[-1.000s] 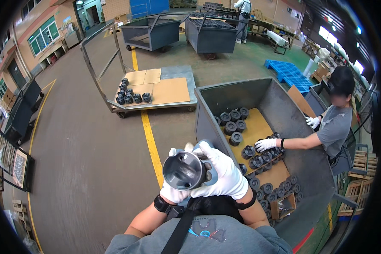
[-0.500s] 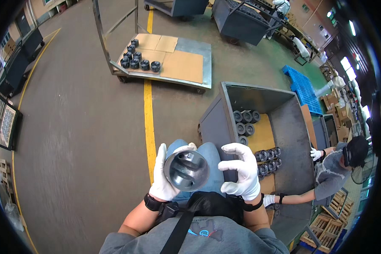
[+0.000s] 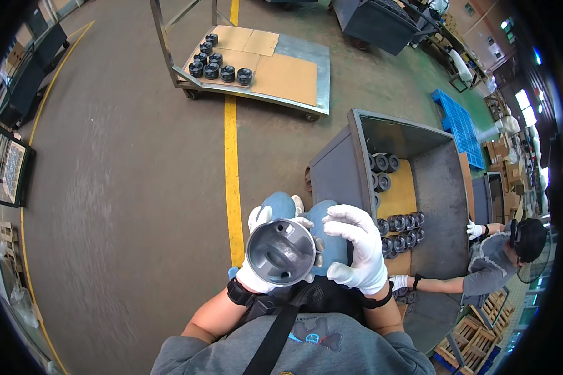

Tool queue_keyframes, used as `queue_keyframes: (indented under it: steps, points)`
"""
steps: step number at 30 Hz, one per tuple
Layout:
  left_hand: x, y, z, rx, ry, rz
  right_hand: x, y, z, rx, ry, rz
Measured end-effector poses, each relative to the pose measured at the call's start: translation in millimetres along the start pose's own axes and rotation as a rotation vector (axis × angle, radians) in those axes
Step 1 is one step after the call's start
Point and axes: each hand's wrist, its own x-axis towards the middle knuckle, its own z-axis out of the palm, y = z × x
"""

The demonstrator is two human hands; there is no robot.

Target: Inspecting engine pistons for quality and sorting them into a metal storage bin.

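Note:
My left hand (image 3: 251,276), in a white glove, holds a grey metal piston (image 3: 281,250) in front of my lap. The piston's hollow side faces up and shows its cavity and small holes. Greyed fingertips of the glove curl around its right edge from underneath. Just to the right, my gloved right hand (image 3: 364,256) is raised with thumb and fingers apart and nothing between them. It is close to the piston but not gripping it.
At my right stands a grey metal bin (image 3: 444,187) holding several pistons (image 3: 397,223) on cardboard. A co-worker (image 3: 494,265) reaches into it. Ahead is a flat cart (image 3: 288,81) carrying several dark pistons (image 3: 228,74). A blue pallet (image 3: 460,128) lies beyond the bin.
The piston has turned slightly in my left hand, whose fingertips now show at its right edge. My right hand stays open beside it. The whole view has shifted a little.

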Motion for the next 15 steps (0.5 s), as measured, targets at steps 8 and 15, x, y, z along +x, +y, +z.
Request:
queue_keyframes:
  steps: [8, 15]
  points:
    - [-9, -4, 21, -0.331, 0.093, 0.056, -1, -4, 0, -0.065, -0.043, -0.023]
    - [0, -3, -2, 0.180, -0.030, -0.236, -4, -23, -12, -0.154, 0.062, -0.188]
